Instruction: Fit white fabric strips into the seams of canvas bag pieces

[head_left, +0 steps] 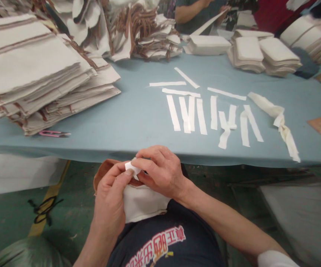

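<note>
My left hand [112, 194] and my right hand [163, 172] meet above my lap, just in front of the table edge. Between their fingertips is a small white strip [132, 168], pinched from both sides. Under it lies a white fabric piece [145, 204] with a brown backing [102, 172] that shows behind my left hand. My left fingers also close on this fabric's edge. On the table ahead, several white strips [201, 116] lie spread out, and a crumpled cream strip [281, 118] rests to their right.
A blue-covered table [132, 122] spans the view. Large stacked fabric panels [29, 63] stand at left, with pink thread snips [55, 134] beside them. Brown and white bundles [149, 33] and folded white stacks [249, 50] line the back. A person's arm [189, 13] shows beyond.
</note>
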Demonstrator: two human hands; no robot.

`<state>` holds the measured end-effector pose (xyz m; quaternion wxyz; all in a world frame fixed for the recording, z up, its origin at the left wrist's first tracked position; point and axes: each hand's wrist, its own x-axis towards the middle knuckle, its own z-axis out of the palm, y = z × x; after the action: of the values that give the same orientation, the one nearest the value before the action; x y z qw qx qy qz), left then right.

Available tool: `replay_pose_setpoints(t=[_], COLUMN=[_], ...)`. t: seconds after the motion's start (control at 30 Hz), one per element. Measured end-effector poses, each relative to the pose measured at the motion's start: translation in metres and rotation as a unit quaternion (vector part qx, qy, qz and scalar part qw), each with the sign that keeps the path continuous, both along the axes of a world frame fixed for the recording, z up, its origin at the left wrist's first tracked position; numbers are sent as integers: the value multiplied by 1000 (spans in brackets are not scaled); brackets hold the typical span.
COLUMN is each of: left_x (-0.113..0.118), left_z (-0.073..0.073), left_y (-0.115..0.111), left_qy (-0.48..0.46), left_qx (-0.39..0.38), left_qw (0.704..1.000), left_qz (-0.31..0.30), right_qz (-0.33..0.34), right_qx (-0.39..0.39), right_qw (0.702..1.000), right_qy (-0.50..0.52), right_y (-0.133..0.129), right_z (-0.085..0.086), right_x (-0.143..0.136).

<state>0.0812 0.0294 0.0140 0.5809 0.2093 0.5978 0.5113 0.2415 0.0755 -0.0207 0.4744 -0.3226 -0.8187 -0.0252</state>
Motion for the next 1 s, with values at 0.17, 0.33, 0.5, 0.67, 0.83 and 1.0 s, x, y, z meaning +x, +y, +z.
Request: replay_pose_setpoints(t=[0.17, 0.33, 0.5, 0.67, 0.83, 1.0], left_x=[-7, -12, -28, -44, -49, -62], left_z=[-9, -4, -13, -33, -37, -35], left_y=[-3, -2, -11, -30, -43, -50], left_qy=[6, 21, 44, 173, 256, 309], left_qx=[26, 46, 85, 52, 51, 68], left_qw=[998, 998, 994, 961, 940, 925], left_qz=[-54, -45, -61, -210, -220, -212], right_qz=[7, 33, 111, 124, 103, 77], right_qx=[26, -228, -582, -665, -706, -709], right_qw=[999, 957, 701, 609, 567, 567], right_qy=[31, 176, 397, 415, 411, 412], right_y=[-1, -5, -9, -20, -40, -42], right_z=[-2, -5, -7, -22, -57, -58], right_x=[1, -4, -13, -24, -42, -33])
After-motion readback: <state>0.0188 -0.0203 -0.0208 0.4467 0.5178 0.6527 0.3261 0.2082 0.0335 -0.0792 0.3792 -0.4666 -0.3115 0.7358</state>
